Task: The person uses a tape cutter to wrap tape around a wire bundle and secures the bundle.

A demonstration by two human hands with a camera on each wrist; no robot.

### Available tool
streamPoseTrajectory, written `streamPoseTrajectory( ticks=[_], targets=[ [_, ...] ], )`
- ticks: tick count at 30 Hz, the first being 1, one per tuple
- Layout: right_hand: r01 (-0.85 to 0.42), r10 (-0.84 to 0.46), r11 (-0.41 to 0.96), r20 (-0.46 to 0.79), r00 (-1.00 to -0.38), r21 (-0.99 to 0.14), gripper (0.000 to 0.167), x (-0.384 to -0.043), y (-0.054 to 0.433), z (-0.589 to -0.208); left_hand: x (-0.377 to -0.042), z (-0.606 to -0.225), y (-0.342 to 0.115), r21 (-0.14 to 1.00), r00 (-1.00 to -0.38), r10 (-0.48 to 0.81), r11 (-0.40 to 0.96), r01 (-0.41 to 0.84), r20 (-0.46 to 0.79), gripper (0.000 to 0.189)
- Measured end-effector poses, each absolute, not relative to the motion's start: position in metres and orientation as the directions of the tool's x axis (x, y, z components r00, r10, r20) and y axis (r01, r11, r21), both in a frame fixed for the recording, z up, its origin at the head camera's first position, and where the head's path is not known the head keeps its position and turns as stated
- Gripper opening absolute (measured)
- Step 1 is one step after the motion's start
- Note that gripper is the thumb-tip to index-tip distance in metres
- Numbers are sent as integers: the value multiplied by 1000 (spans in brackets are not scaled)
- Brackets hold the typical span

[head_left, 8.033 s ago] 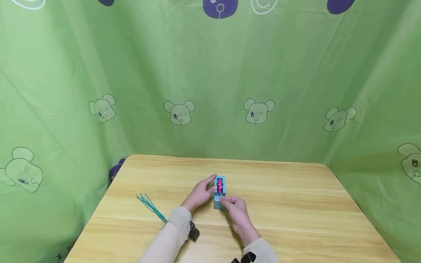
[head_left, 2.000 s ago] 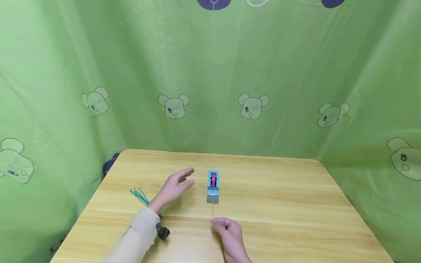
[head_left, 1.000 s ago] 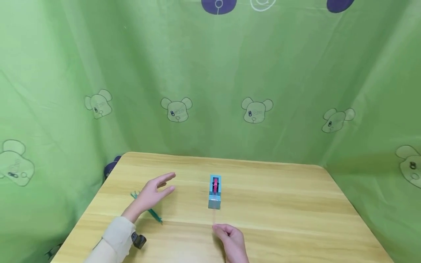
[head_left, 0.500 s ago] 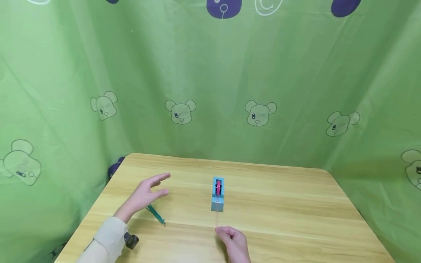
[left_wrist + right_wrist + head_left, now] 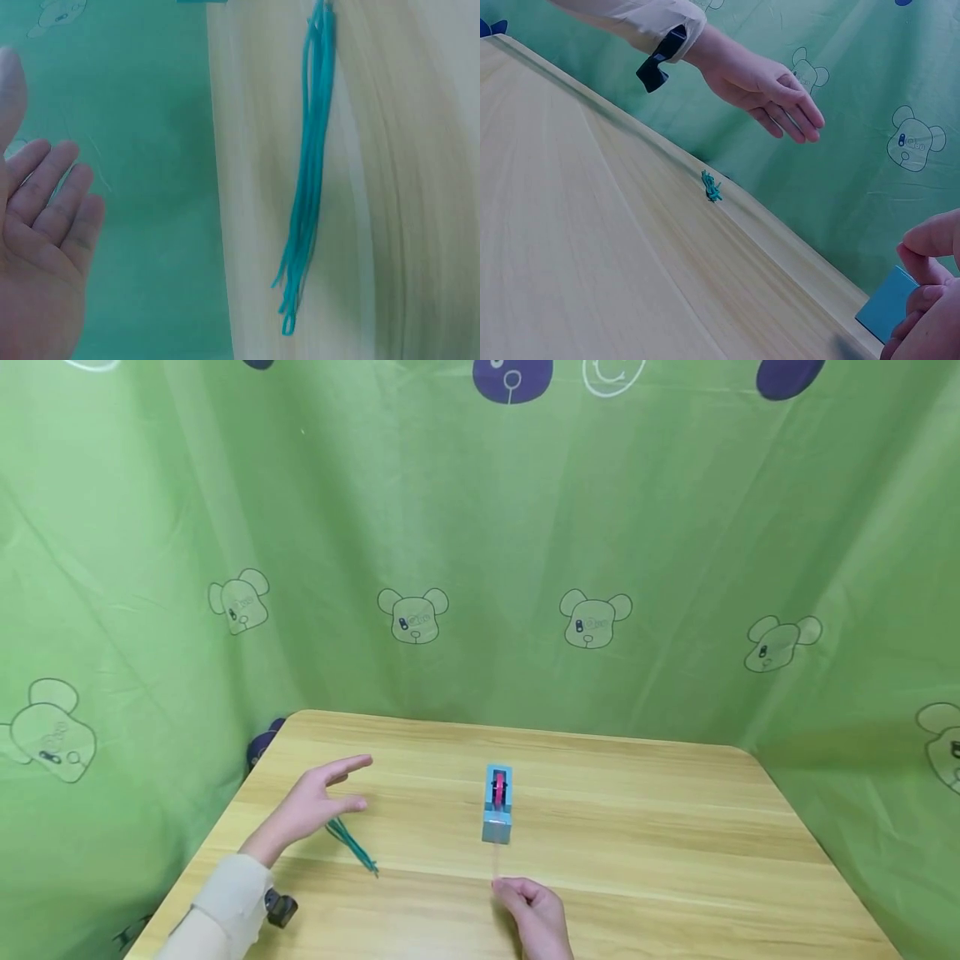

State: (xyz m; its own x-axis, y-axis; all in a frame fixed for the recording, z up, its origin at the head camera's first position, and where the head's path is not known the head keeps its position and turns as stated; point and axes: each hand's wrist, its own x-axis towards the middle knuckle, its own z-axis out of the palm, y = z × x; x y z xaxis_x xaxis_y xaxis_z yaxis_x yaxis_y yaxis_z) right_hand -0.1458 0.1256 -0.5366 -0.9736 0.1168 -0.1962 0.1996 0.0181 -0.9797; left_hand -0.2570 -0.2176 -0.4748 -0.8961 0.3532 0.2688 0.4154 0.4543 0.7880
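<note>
A light-blue tape dispenser (image 5: 497,831) with a pink roll stands mid-table. A clear strip of tape (image 5: 495,862) stretches from its front edge toward the person. My right hand (image 5: 534,917) pinches the strip's end between thumb and forefinger. In the right wrist view, the fingers of my right hand (image 5: 934,292) partly hide the blue dispenser (image 5: 889,304). My left hand (image 5: 309,806) hovers at the left with fingers extended, holding nothing. Beneath and beside it lies a bundle of teal cords (image 5: 354,845), seen at length in the left wrist view as thin teal strands (image 5: 309,165).
The wooden table (image 5: 660,827) has rounded far corners. A green curtain (image 5: 495,527) with bear prints hangs around its back and sides. A black wrist camera (image 5: 281,908) sits at the left cuff.
Over eight seconds, my left hand has left the dispenser and moved left above the cords. My right hand has drawn the tape toward the person; lately it stays nearly still.
</note>
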Motion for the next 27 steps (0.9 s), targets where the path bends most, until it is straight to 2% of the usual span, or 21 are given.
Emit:
streamPoseTrajectory(
  ticks=[10, 27],
  targets=[
    [201, 117, 13, -198, -973, -979, 30, -144, 128, -533, -257, -486, -233, 787, -924, 315, 505, 356, 215, 75],
    [187, 106, -19, -188, -976, -982, 27, -144, 125, -536, -261, -511, -264, 813, -927, 309, 471, 343, 212, 59]
  ],
)
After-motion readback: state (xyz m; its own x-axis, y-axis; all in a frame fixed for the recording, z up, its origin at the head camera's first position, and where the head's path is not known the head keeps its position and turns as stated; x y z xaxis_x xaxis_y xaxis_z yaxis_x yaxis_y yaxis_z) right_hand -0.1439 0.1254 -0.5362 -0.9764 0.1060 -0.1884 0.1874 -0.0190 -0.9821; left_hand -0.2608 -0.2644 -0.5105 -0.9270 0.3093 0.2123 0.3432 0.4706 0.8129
